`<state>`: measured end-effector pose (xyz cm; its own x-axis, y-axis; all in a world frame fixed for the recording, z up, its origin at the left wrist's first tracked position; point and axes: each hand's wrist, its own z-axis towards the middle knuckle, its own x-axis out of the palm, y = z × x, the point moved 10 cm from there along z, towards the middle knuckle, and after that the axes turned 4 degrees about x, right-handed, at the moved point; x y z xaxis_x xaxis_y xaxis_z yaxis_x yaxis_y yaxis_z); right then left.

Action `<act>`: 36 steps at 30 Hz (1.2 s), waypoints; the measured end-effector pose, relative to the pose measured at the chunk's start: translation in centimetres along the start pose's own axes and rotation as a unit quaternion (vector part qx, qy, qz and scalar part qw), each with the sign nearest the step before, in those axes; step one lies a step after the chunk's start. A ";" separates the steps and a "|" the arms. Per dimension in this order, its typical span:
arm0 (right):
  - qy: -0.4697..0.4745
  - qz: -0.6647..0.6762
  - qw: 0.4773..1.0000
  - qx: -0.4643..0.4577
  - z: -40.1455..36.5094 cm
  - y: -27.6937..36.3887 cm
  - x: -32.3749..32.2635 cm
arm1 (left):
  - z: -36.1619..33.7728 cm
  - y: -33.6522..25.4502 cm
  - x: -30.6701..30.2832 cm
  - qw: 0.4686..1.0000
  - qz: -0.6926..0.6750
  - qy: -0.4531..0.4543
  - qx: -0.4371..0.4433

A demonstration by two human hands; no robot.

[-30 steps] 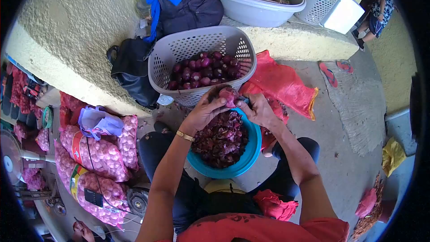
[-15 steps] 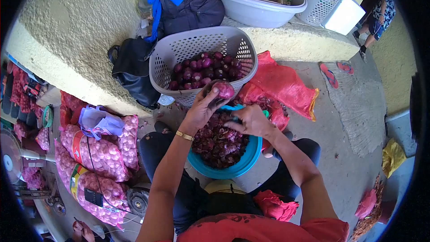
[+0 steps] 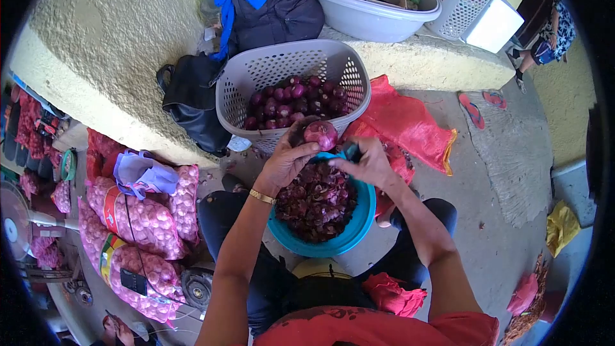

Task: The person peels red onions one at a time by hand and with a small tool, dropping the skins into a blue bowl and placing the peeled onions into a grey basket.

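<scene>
The left hand (image 3: 285,163) is gripping one red onion (image 3: 321,135) at 12 o'clock of the one blue basin (image 3: 367,214), presumably so that the basin is catching loose skins (image 3: 317,202). The right hand (image 3: 373,163) is hovering at the onion's 4 o'clock, fingers partly curled; whether it is gripping anything, I cannot tell. The basin is sitting between two knees (image 3: 221,214), probably for steadiness, and holding skins too many to count. One gray basket (image 3: 333,59) is standing beyond at 12 o'clock, likely for easy reach, holding overlapping, uncountable onions (image 3: 295,97). At least three net sacks (image 3: 138,218) are lying at 9 o'clock; two slippers (image 3: 472,112), at 2 o'clock.
</scene>
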<state>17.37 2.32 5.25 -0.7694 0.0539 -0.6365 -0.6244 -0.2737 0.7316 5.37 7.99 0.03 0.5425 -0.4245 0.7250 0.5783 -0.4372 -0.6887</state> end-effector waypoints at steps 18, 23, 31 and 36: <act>-0.017 -0.004 0.999 0.028 0.4 -1.6 0.0 | -0.2 0.6 0.8 0.998 0.041 0.041 -0.013; -0.026 -0.022 0.999 -0.004 0.3 -0.5 -0.3 | -0.2 0.9 0.6 0.999 0.025 0.033 -0.021; 0.005 -0.101 0.991 -0.091 -0.3 1.6 0.8 | 0.0 0.9 0.5 0.999 0.036 0.023 -0.034; 0.114 -0.172 0.967 -0.149 -1.8 1.1 4.6 | 0.0 0.5 0.6 0.998 0.042 0.038 -0.013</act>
<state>13.40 0.58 2.65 -0.4522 -0.0123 -0.8919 -0.7452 -0.5443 0.3853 6.00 7.47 0.14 0.5398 -0.5192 0.6626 0.5165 -0.4173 -0.7478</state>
